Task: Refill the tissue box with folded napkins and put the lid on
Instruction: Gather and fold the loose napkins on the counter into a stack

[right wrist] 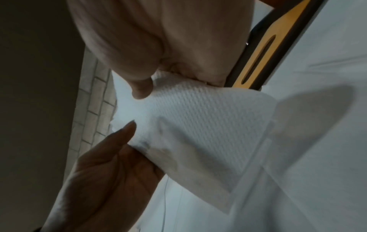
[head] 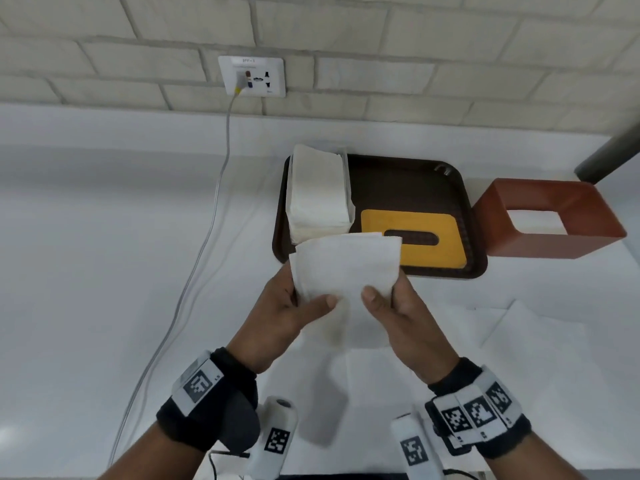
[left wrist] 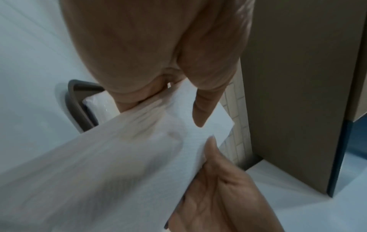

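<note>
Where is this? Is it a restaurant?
Maybe a cafe or canteen counter. There's a brown serving tray holding a stack of napkins, a tissue box beside it, and a brick-look wall with a socket.

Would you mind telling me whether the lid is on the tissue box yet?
Not yet. The yellow lid lies flat on the brown tray, while the red tissue box stands open-topped beside the tray.

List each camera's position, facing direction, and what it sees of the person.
Head: above, looking forward and down at the tray, orange box, yellow lid; both forearms and hands show.
Left wrist: along the left hand toward the napkin; the right hand shows too.
Right wrist: along the right hand toward the napkin; the left hand shows.
Shared: all three see the napkin pinched by both hands.
</note>
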Motion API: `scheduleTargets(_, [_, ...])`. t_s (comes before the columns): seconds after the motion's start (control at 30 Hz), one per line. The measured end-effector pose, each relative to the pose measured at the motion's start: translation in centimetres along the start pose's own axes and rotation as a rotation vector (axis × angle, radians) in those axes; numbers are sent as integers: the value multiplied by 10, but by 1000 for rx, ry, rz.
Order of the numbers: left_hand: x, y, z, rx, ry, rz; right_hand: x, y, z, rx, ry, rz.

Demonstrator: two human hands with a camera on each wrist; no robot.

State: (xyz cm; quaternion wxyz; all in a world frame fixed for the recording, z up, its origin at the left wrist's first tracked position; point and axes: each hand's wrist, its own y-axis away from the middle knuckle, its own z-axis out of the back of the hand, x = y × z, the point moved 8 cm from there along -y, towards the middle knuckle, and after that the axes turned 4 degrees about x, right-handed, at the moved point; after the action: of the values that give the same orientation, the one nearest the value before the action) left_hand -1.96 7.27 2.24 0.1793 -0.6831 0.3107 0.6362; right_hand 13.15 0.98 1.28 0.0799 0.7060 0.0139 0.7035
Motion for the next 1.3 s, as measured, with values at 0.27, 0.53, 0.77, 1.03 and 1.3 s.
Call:
scheduleTargets(0.27, [4, -10, -18, -68, -141, -103, -1, -3, 5, -52, 11, 55])
scheduleTargets(0.53, [-22, -1, -5, -219, -72, -235, 1, -10, 3, -16, 78, 27])
scheduleTargets(0.77, [-72, 26, 0, -285, -177, -485, 32, -9, -12, 13, 233, 219])
scheduleTargets(1.03, [0, 19, 21, -270, -220, -205, -30, -23, -28, 76, 377, 41])
scheduleTargets(1.3, [-11, 27, 22, -339, -194, -295, -27, -23, -26, 62, 389, 105])
